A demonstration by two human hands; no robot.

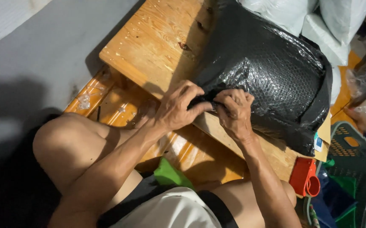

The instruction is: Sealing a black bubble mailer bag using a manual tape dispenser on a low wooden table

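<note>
**Bubble-wrap parcel, near edge being closed**

One black bubble-wrap parcel point(263, 71) lies on the low wooden table point(149, 42), at its near edge. Wrapping looks largely done; the near flap seems left to secure. Two hands: left hand point(176, 107) and right hand point(235, 110), both pinching that flap. One red tape dispenser point(304, 177) at the table's near right corner, untouched.

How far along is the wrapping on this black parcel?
Done: black bubble wrap already covers the parcel lying on the wooden board. In hand: the left hand and right hand pinch its near edge together. Left: that edge looks unsealed; the red tape dispenser lies unused.
</note>
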